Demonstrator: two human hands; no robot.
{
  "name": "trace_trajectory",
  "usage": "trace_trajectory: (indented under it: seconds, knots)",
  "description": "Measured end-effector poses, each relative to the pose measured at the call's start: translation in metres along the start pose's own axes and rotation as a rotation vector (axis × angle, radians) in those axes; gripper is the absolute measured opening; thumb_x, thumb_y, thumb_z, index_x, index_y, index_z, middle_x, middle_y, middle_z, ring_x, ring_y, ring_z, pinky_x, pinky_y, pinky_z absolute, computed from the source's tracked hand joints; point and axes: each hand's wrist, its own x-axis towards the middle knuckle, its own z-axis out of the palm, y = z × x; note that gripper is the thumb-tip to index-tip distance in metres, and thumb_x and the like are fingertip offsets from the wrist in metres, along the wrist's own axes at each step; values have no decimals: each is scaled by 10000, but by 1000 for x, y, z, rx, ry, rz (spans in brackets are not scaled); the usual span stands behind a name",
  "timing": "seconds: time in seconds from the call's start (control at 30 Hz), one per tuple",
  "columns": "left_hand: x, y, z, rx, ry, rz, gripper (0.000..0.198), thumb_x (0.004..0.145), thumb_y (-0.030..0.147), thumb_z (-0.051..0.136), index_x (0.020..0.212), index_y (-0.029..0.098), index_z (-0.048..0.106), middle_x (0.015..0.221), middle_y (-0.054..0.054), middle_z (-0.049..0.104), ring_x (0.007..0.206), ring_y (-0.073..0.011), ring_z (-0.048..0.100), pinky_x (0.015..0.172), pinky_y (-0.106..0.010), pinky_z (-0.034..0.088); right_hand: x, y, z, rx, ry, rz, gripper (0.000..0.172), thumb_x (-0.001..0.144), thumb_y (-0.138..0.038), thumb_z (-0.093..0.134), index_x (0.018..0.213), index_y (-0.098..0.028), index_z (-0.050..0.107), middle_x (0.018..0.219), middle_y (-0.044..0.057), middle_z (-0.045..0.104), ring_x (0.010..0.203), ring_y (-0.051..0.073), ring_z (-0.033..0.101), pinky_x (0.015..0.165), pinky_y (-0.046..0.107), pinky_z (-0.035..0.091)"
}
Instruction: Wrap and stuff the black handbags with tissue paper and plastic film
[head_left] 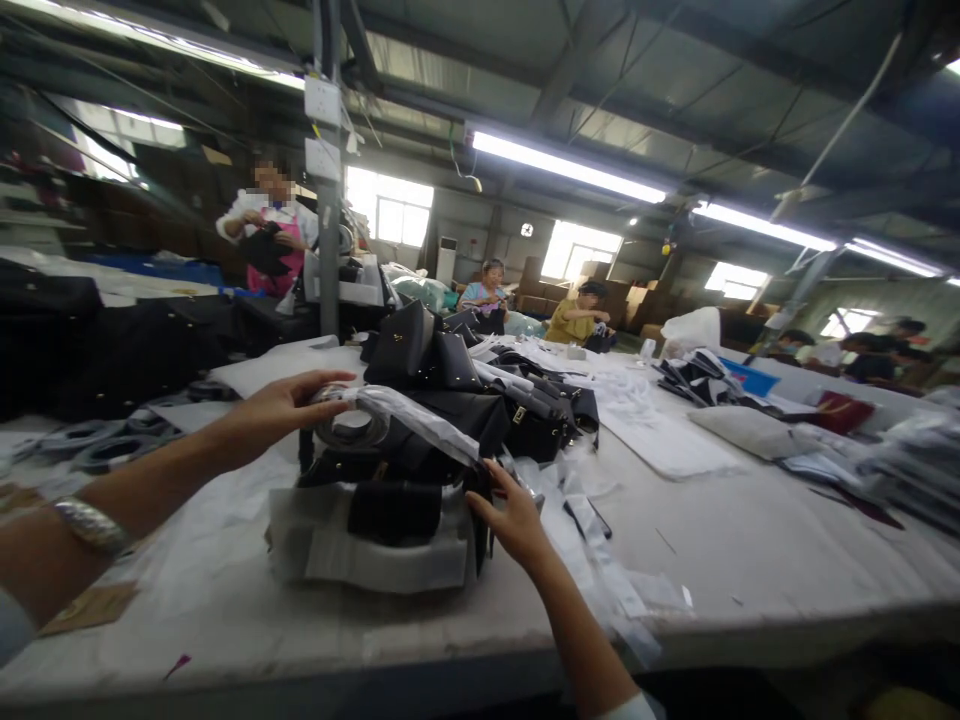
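Note:
A black handbag [394,512] stands upright near the table's front edge, its lower front covered with translucent white wrapping [386,565]. Above it runs a strap wrapped in white paper [424,422], slanting down from left to right. My left hand [304,405] has thumb and fingers closed around the strap's upper left end, beside a grey coiled roll [356,428]. At the lower right end, my right hand [517,515] pinches dark material where the strap meets the bag's side; its grip is partly hidden.
Black bags [405,345] and wrapped straps pile up behind. More dark bags [142,350] lie left, near a metal post [328,220]. White sheets [667,440], a grey pouch [742,432] and a blue bin [750,377] are on the right. Co-workers [274,230] work across the table.

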Motion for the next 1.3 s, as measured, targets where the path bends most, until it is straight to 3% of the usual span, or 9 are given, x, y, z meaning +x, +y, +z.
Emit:
trace_trajectory:
  seconds: [0.1, 0.27, 0.43, 0.6, 0.77, 0.83, 0.93, 1.07, 1.3]
  knots:
    - [5, -8, 5, 15, 26, 31, 774, 718, 650, 805, 1359, 256, 624, 1350, -50, 688, 1279, -321, 601, 1117, -421, 454, -7, 7, 3, 69, -73, 15, 669, 829, -441, 727, 1436, -225, 548, 1369, 121, 665, 1234, 302, 657, 1056, 483, 524]
    - [-1, -23, 14, -27, 52, 65, 896, 701, 673, 800, 1455, 279, 519, 1403, -67, 653, 1351, -312, 550, 1169, -412, 398, -17, 16, 13, 119, -98, 68, 978, 737, -384, 825, 1573, -250, 336, 1542, 124, 506, 1421, 296, 490, 1201, 504, 351]
    - [-29, -52, 13, -63, 115, -4, 930, 736, 701, 748, 1500, 263, 450, 1505, -94, 562, 1411, -312, 484, 1170, -411, 395, -19, 21, 20, 76, -13, 65, 935, 762, -404, 808, 1565, -238, 359, 1514, 133, 534, 1415, 316, 492, 1210, 521, 330]
    - [-85, -85, 7, -58, 270, -100, 984, 765, 785, 635, 1530, 228, 366, 1484, -117, 579, 1393, -312, 506, 1133, -437, 442, -42, 33, 17, 122, 5, 28, 906, 829, -402, 763, 1587, -244, 293, 1535, 146, 505, 1397, 313, 515, 1163, 537, 403]
    - [-165, -116, 54, 125, 698, -246, 426, 830, 680, 655, 1081, 337, 640, 1170, -28, 723, 1166, -367, 660, 1103, -618, 449, -81, 42, 27, -29, 349, -8, 532, 885, -389, 715, 1362, -218, 553, 1401, 157, 599, 1245, 318, 623, 1070, 538, 507]
    - [-181, -123, 89, 237, 569, 68, 248, 875, 602, 655, 1011, 401, 704, 1031, 34, 765, 986, -290, 740, 962, -454, 600, -88, 40, 35, -31, 373, -43, 419, 915, -380, 676, 1293, -217, 593, 1344, 148, 628, 1220, 304, 632, 1042, 516, 534]
    - [-177, -123, 139, 353, 286, 506, 224, 981, 461, 598, 1140, 377, 731, 1122, 40, 779, 956, -186, 770, 876, -232, 612, -89, 37, 43, -21, 374, -95, 302, 948, -363, 630, 1213, -219, 636, 1354, 142, 615, 1249, 290, 611, 1028, 478, 545]
    - [-151, -116, 178, 590, 350, 582, 354, 1051, 426, 470, 1271, 257, 689, 1201, -47, 752, 1006, -209, 761, 860, -261, 617, -94, 43, 47, -191, 435, -124, 149, 930, -336, 657, 1004, -230, 731, 1192, 125, 688, 1171, 310, 643, 1029, 494, 518]
    - [-141, -112, 192, 734, 436, 652, 397, 1069, 453, 395, 1163, 251, 724, 1101, -45, 781, 922, -223, 772, 754, -293, 618, -106, 48, 52, -97, 301, -84, 171, 945, -254, 593, 1077, -254, 702, 1046, 68, 726, 957, 249, 708, 852, 361, 589]
